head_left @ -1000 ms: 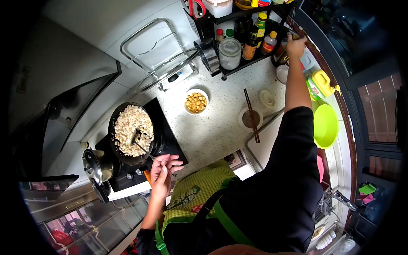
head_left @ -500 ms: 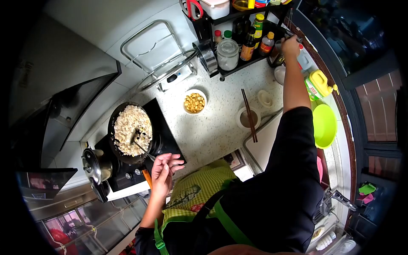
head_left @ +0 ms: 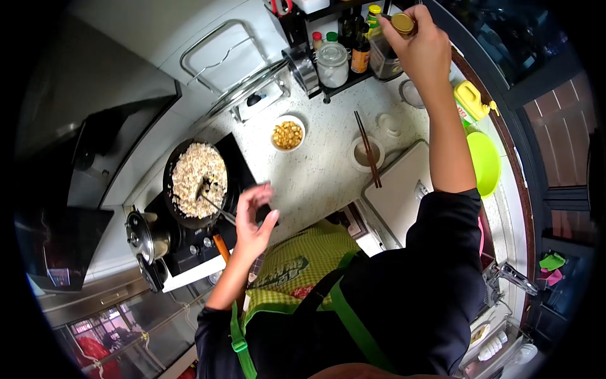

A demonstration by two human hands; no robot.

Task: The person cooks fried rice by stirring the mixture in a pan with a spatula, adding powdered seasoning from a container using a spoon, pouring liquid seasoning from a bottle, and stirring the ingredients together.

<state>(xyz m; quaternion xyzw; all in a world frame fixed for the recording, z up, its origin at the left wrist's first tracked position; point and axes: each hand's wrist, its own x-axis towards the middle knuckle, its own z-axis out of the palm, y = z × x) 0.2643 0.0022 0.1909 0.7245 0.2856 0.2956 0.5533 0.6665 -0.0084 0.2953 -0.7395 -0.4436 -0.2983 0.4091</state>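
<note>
My right hand (head_left: 421,47) grips a dark, see-through jar (head_left: 384,58) near its gold lid (head_left: 403,23), in front of the bottles on the rack. Part of the jar is hidden by the fingers. Over the hob's right edge my left hand (head_left: 252,224) is held with its fingers apart and nothing in it. Beside it, a black pan (head_left: 169,189) holds rice-like food (head_left: 192,170), with a dark utensil (head_left: 218,207) resting in it. A white bowl (head_left: 288,133) of browned cubes stands on the counter.
Chopsticks (head_left: 367,150) lie across a cup (head_left: 360,165) near a small lid (head_left: 389,125). A steel pot (head_left: 144,235) stands on the hob. A glass jar (head_left: 332,64) is on the rack. At the right are a yellow jug (head_left: 468,100) and a green basin (head_left: 485,163).
My right hand has come back from the far corner, bringing the jar left, off its place by the bottles. My left hand has risen slightly and its fingers have spread. The view has shifted a little.
</note>
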